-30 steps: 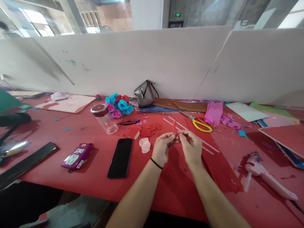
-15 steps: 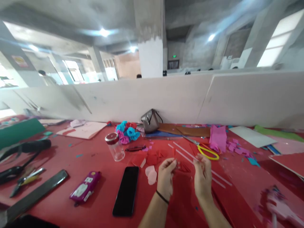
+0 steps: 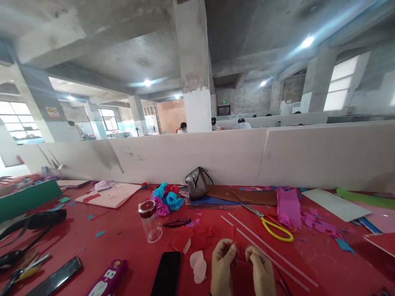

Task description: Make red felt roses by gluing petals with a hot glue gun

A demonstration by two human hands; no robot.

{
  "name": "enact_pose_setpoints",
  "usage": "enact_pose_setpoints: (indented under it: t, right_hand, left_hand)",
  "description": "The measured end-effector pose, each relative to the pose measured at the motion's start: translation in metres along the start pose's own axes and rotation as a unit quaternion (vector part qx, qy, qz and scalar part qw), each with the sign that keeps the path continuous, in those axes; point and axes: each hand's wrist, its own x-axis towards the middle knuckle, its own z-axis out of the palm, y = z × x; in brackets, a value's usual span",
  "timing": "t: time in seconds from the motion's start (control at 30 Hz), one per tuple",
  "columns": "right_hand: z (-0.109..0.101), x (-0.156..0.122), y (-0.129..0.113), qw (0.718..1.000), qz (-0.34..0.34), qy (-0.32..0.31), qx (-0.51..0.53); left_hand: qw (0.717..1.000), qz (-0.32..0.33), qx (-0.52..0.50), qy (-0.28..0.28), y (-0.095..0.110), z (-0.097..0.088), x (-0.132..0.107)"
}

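We see a small red paper piece (image 3: 233, 232) standing up from the left fingertips, clamped between the thumb and forefinger of our left hand (image 3: 222, 263). Our right hand (image 3: 261, 269) is just beside it, thumb and fingertips drawn together; we cannot tell whether they pinch something thin. Both hands are over a red table (image 3: 123, 234).

Just left of the left fingers we have light pink paper pieces (image 3: 199, 267), with red paper scraps (image 3: 199, 237) a little farther forward. Two pale strips (image 3: 290, 263) run slantwise beyond the right fingers and on past their right side. Farther left of the fingers lies a black phone (image 3: 166, 273), and past that a purple pouch (image 3: 108, 277).

Forward and left of the fingers stands a clear jar (image 3: 150, 224) with a red lid, near a bunch of paper flowers (image 3: 169, 201). A grey bag (image 3: 196, 186) sits well beyond the fingers, against the white partition (image 3: 191, 156). Forward and right of them lie yellow-handled scissors (image 3: 279, 232) and, farther, a magenta paper (image 3: 289, 207).
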Motion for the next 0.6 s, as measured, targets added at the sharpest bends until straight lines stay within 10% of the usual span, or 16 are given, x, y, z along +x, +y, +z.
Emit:
enact_pose_setpoints:
  t: [0.6]
  right_hand:
    - [-0.001,0.007,0.038,0.993,0.085,0.079,-0.034]
  left_hand:
    - [0.999,-0.022,-0.018,-0.025,-0.002,-0.002,-0.005]
